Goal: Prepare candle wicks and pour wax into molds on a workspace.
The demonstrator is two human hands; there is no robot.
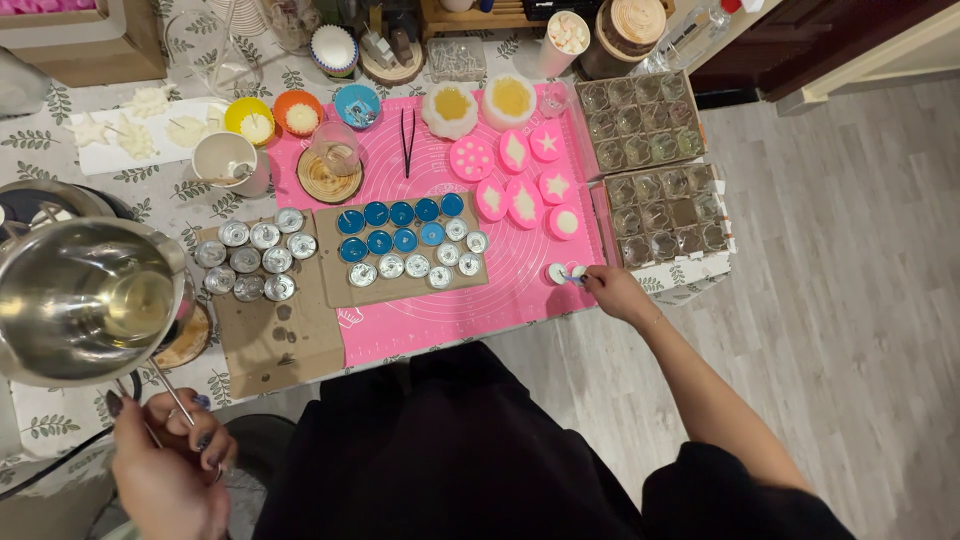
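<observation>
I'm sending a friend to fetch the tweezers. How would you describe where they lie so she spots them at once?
Start at the pink mat in the middle of the table. Near its far edge, between a clear cup on a wooden coaster and a round white mould with yellow wax, lie the tweezers. They are the only thin, black, straight thing there; everything around them is round.

The counter (60, 130) wears a white cloth printed with grey-green leaf sprigs, and a bright pink mat (520, 270) covers its middle. To the right runs a floor (850, 250) of pale grey wood-look planks, evenly lit with soft shadows. At the top right a dark brown door (800, 45) meets cream trim (880, 55), and a light wooden box (90, 40) sits at the top left
</observation>
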